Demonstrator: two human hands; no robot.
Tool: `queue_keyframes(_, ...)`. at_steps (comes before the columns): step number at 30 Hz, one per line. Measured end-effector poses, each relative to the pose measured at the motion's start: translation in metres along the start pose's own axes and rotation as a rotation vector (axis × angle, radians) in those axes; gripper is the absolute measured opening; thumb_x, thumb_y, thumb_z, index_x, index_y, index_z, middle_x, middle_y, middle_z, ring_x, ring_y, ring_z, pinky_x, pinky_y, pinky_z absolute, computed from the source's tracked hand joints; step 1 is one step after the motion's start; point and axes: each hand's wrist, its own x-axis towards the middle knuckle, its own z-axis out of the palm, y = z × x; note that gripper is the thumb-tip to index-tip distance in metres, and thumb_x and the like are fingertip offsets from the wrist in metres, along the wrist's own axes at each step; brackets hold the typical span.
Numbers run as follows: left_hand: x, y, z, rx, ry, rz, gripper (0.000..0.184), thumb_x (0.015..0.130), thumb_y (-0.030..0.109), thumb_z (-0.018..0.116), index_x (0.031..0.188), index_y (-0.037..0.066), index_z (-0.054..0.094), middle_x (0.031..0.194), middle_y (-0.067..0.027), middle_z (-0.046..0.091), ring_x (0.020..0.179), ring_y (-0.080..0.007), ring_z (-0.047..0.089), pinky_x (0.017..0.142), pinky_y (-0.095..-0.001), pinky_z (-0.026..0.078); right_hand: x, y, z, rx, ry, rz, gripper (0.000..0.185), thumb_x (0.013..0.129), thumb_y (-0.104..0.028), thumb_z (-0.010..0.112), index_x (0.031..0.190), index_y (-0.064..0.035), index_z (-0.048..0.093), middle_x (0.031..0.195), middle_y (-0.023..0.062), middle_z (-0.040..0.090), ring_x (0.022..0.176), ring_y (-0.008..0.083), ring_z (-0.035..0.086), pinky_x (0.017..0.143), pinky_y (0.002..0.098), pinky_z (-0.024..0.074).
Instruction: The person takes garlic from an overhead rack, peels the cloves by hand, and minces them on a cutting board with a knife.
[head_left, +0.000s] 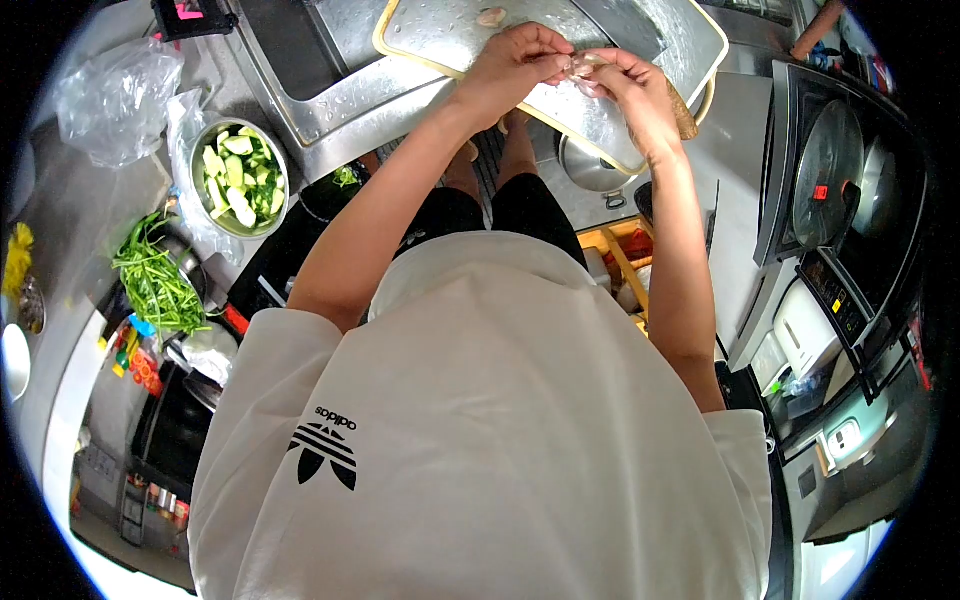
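My left hand (522,62) and my right hand (640,90) meet over a metal cutting board (560,112) with a cream rim. Between their fingertips is a small, glistening pale pink piece of raw food (583,72), perhaps shrimp or meat; the fingers partly hide it. Both hands pinch it. A similar pale piece (491,17) lies on the wet board, up and to the left of my left hand. A flat grey shape (625,35), possibly a blade, lies on the board beyond my right hand. Something brown and textured (682,115) shows beside my right wrist.
Left of the board is a wet steel sink surround (350,105). A metal bowl of cut green vegetable pieces (245,185), long green stems (165,285) and a clear plastic bag (120,100) sit further left. Below right is an open drawer (622,255); a glass lid (828,175) stands right.
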Motion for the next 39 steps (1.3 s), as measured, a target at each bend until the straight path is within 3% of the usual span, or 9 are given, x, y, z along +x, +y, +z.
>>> queue_keyframes(6, -0.006, 0.007, -0.022, -0.126, 0.140, -0.030, 0.013, 0.092, 0.007, 0.058, 0.103, 0.005, 0.064, 0.101, -0.0030, 0.065, 0.092, -0.0115, 0.062, 0.083, -0.0256, 0.051, -0.005, -0.015, -0.005, -0.031, 0.261, -0.049, 0.024, 0.086, -0.007, 0.064, 0.108, -0.0023, 0.070, 0.086, 0.0054, 0.068, 0.077, 0.0093, 0.063, 0.071, 0.0242, 0.0507)
queue_keyframes(8, -0.006, 0.009, -0.025, -0.143, 0.167, -0.008, 0.012, 0.092, 0.008, 0.058, 0.102, 0.005, 0.065, 0.098, -0.0017, 0.066, 0.091, -0.0126, 0.063, 0.082, -0.0263, 0.051, -0.009, -0.019, -0.006, -0.488, 0.344, -0.180, 0.024, 0.085, -0.007, 0.065, 0.108, -0.0046, 0.071, 0.087, 0.0059, 0.066, 0.074, 0.0110, 0.062, 0.069, 0.0265, 0.0500)
queue_keyframes(16, 0.019, 0.006, -0.002, 1.123, 0.279, 0.403, 0.021, 0.088, 0.022, 0.067, 0.100, 0.005, 0.065, 0.080, -0.0084, 0.063, 0.077, -0.0120, 0.062, 0.076, -0.0284, 0.050, -0.015, -0.015, -0.001, -0.704, 0.333, -0.272, 0.023, 0.083, -0.010, 0.068, 0.105, -0.0052, 0.071, 0.094, 0.0113, 0.064, 0.073, 0.0221, 0.064, 0.071, 0.0325, 0.0512)
queue_keyframes(18, 0.025, 0.002, 0.001, 1.180, 0.296, 0.517, 0.022, 0.091, 0.021, 0.063, 0.102, 0.002, 0.064, 0.083, -0.0066, 0.062, 0.075, -0.0131, 0.057, 0.074, -0.0279, 0.050, -0.017, -0.014, -0.001, -0.670, 0.418, -0.348, 0.021, 0.085, -0.009, 0.066, 0.105, -0.0048, 0.071, 0.098, 0.0122, 0.065, 0.076, 0.0232, 0.065, 0.072, 0.0326, 0.0517)
queue_keyframes(20, 0.031, 0.006, 0.008, 0.937, 0.267, 0.273, 0.019, 0.076, 0.014, 0.069, 0.089, 0.002, 0.064, 0.100, -0.0197, 0.061, 0.099, -0.0360, 0.058, 0.092, -0.0551, 0.041, -0.017, -0.013, -0.002, -0.671, 0.424, -0.342, 0.021, 0.085, -0.009, 0.066, 0.104, -0.0047, 0.071, 0.099, 0.0125, 0.065, 0.076, 0.0238, 0.065, 0.072, 0.0325, 0.0518)
queue_keyframes(27, 0.052, -0.021, 0.006, 1.246, 0.310, 0.323, 0.016, 0.080, 0.011, 0.062, 0.090, -0.002, 0.062, 0.092, -0.0213, 0.063, 0.089, -0.0397, 0.059, 0.082, -0.0444, 0.048, -0.016, -0.021, 0.006, -0.660, 0.374, -0.296, 0.020, 0.087, -0.009, 0.063, 0.104, -0.0037, 0.071, 0.101, 0.0122, 0.065, 0.077, 0.0245, 0.066, 0.072, 0.0328, 0.0521)
queue_keyframes(30, 0.063, -0.033, -0.009, 1.235, 0.265, 0.605, 0.019, 0.084, 0.014, 0.060, 0.093, -0.001, 0.062, 0.089, -0.0210, 0.063, 0.086, -0.0359, 0.060, 0.081, -0.0417, 0.049, -0.015, -0.021, 0.005, -0.628, 0.407, -0.333, 0.020, 0.087, -0.009, 0.061, 0.104, -0.0032, 0.071, 0.101, 0.0117, 0.066, 0.077, 0.0245, 0.066, 0.072, 0.0327, 0.0521)
queue_keyframes(33, 0.028, 0.039, -0.026, 0.240, 0.101, -0.158, 0.023, 0.096, 0.021, 0.055, 0.103, -0.001, 0.059, 0.096, -0.0127, 0.066, 0.090, -0.0193, 0.062, 0.081, -0.0288, 0.048, -0.014, -0.023, 0.006, -0.635, 0.423, -0.367, 0.019, 0.087, -0.008, 0.061, 0.103, -0.0029, 0.071, 0.101, 0.0118, 0.066, 0.078, 0.0245, 0.066, 0.072, 0.0323, 0.0518)
queue_keyframes(39, 0.004, 0.026, -0.087, -0.394, 0.222, -0.186, 0.016, 0.096, 0.008, 0.055, 0.110, 0.001, 0.057, 0.107, -0.0086, 0.064, 0.101, -0.0167, 0.061, 0.088, -0.0254, 0.049, -0.002, -0.017, 0.026, -0.632, 0.334, -0.318, 0.019, 0.087, -0.010, 0.062, 0.102, -0.0056, 0.070, 0.099, 0.0122, 0.066, 0.082, 0.0292, 0.066, 0.075, 0.0357, 0.0516)
